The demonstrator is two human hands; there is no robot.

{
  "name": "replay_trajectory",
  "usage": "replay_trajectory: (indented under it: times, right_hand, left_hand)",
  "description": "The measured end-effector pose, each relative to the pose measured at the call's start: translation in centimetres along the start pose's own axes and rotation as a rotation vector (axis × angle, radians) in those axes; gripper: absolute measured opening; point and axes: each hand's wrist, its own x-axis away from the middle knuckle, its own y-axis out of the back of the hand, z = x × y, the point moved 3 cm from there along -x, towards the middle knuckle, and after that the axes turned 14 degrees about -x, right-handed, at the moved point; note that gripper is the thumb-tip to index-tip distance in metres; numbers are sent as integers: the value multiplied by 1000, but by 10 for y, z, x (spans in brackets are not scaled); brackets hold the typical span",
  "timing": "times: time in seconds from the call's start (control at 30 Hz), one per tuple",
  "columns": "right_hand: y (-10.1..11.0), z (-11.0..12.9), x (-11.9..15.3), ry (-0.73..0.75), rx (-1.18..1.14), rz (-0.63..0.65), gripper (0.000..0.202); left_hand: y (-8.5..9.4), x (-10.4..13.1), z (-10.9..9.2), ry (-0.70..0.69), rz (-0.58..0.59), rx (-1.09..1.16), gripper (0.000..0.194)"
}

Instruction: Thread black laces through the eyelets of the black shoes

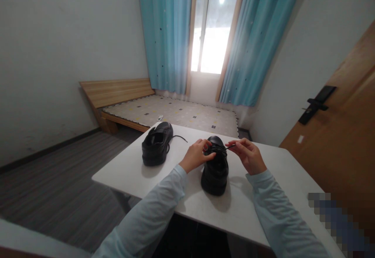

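Observation:
A black shoe [215,174] stands on the white table in front of me, its heel towards me. My left hand [197,155] is at the left side of its laced upper, thumb and fingers on the laces; whether it pinches a lace is too small to tell. To the right of the shoe, my right hand [247,154] pinches a black shoelace [230,146] that runs out from the upper. A second black shoe [155,148] stands further left, untouched, with a loose lace end [181,137] lying on the table to its right.
The white table [123,172] reaches towards a wooden bed [123,90] with a patterned mattress [181,111], where a small white object [159,118] lies. Blue curtains [166,35] flank a window. A wooden door [331,141] with a black handle stands at the right.

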Motion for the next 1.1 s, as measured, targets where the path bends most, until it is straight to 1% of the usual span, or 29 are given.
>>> replay_trajectory:
  times: [0.1, 0.27, 0.57, 0.8, 0.93, 1.1]
  right_hand:
    - [1, 1, -1, -31, -83, -30, 21]
    - [5, 2, -2, -65, -135, -79, 23]
    - [12, 2, -3, -54, -177, -146, 25]
    - [18, -3, -5, -62, -219, -193, 27]
    - [29, 1, -8, -28, -271, -251, 26]
    - [46, 14, -11, 97, -230, -344, 27]
  left_hand:
    - [0, 0, 1, 3, 2, -1, 35]
    - [1, 0, 0, 7, 8, -2, 34]
    - [2, 0, -3, 11, 17, -15, 33]
    - [2, 1, -3, 5, 14, -15, 32]
    - [2, 2, -2, 2, 9, -11, 32]
    - [2, 1, -1, 3, 25, -14, 32]
